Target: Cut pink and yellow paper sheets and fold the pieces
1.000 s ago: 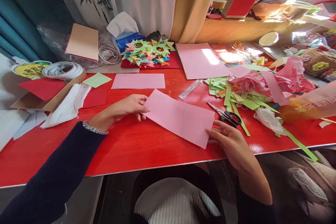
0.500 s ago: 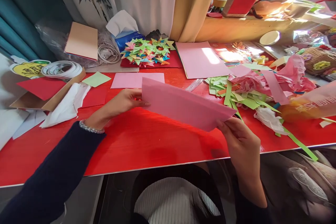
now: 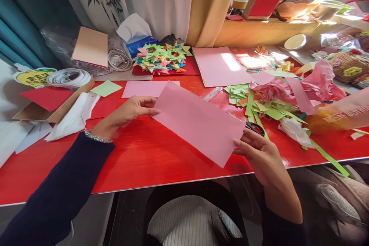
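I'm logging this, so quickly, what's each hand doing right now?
Left hand: closed, holding a pink sheet by one end.
Right hand: closed, holding the same sheet's other end.

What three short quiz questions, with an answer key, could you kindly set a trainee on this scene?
1. Which do the bare left hand and the bare right hand hold between them: (A) a pale green paper square, (B) a pink rectangular paper sheet, or (C) a red paper sheet?
2. True or false: the black-handled scissors lie nearer the right hand than the left hand.
3. Fill the gap: the silvery beaded bracelet is worn just behind the ____ hand.

Key: 1. B; 2. true; 3. left.
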Motion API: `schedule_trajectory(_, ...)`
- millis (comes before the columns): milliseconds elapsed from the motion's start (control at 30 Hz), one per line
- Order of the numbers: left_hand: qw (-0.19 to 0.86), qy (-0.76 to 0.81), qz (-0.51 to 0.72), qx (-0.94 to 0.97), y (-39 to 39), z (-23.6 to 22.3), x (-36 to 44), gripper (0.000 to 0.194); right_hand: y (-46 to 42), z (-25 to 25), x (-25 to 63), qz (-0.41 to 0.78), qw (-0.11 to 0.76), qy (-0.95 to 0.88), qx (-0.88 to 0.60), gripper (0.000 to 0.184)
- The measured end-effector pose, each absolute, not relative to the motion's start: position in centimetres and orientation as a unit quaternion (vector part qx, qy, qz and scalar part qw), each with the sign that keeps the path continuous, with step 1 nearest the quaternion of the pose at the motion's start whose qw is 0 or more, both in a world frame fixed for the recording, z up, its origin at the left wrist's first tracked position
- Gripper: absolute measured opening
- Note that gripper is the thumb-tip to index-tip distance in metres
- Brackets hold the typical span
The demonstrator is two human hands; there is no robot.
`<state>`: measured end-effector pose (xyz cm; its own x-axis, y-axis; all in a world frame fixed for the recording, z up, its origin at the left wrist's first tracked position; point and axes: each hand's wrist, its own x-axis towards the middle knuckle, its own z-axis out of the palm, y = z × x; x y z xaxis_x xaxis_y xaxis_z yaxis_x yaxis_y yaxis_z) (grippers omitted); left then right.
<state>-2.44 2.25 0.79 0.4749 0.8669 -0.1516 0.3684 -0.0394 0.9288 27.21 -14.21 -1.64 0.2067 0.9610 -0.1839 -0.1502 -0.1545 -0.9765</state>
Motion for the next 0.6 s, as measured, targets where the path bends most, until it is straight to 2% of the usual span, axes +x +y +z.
schedule_trajectory(100,0.546,0.437,0.143,0.700,2.4,1.1,-2.8,0.023,-13.3,-1.1,27.8,0.574,0.509,-0.332,-0.549,0.041)
schedule_trajectory(233,0.564,0.426,0.054,0.706,2.5,1.2,-2.9,0.020,-12.0,-0.3,27.3,0.640,0.379,-0.359,-0.564,0.048)
schedule_trajectory(367,0.564,0.422,0.046,0.708,2.6,1.1,-3.1,0.020,-11.2,-0.3,25.7,0.686,0.259,-0.427,-0.529,0.038)
schedule_trajectory(500,0.557,0.432,0.065,0.706,2.8,0.8,-3.2,0.016,-10.9,-0.9,24.4,0.661,0.245,-0.464,-0.536,0.026)
schedule_trajectory(600,0.562,0.459,0.184,0.663,2.7,0.6,-2.6,0.016,-10.8,-1.1,23.9,0.650,0.298,-0.433,-0.549,0.023)
